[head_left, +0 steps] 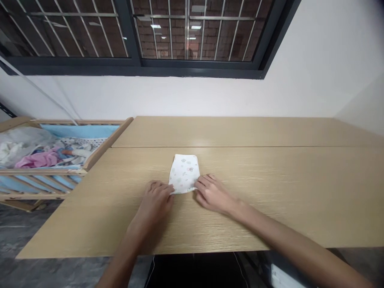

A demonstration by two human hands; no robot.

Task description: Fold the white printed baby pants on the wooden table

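A small white cloth [184,173] with a faint coloured print lies on the wooden table [270,184], its edges squared as if folded. My left hand [157,197] pinches its near left corner between thumb and fingers. At the near right corner, my right hand [211,193] grips the cloth's edge in the same way. The near edge between the two hands looks slightly raised. Both fingertips' undersides are hidden, and the exact kind of cloth cannot be made out.
Left of the table stands a wooden crib [87,162] with a light blue lining, holding heaped clothes and a pink cloth [40,159]. A white wall and a dark-framed barred window [198,68] rise behind. The table's front edge runs close to my body.
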